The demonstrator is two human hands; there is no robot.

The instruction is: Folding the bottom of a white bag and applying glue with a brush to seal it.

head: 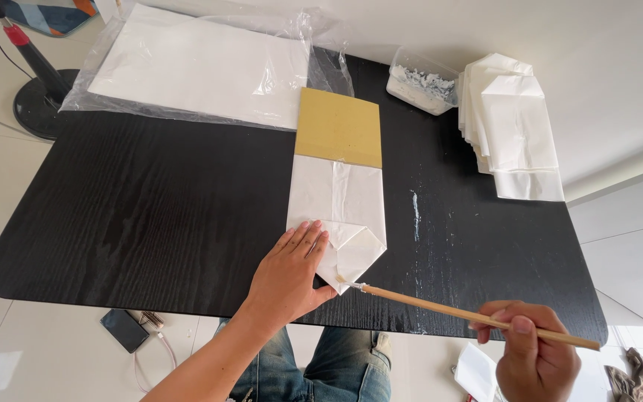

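Now: left hand (289, 273) flat, fingers spread, pressing folded white paper bag (340, 223) at black tabletop (150, 216) front edge. Right hand (533, 350) pinches thin wooden brush (478, 318); tip at bag's pointed flap, prob. touching. Glue tub (422, 89) far back.

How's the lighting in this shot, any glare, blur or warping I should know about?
Head view: bright, even daylight; soft shadows only under the left hand and the folded white paper. Glare streaks on the clear plastic wrap and a faint sheen on the black table. Wide-angle warping bows the table edges. Focus is sharp throughout; the right hand and brush show no motion blur.
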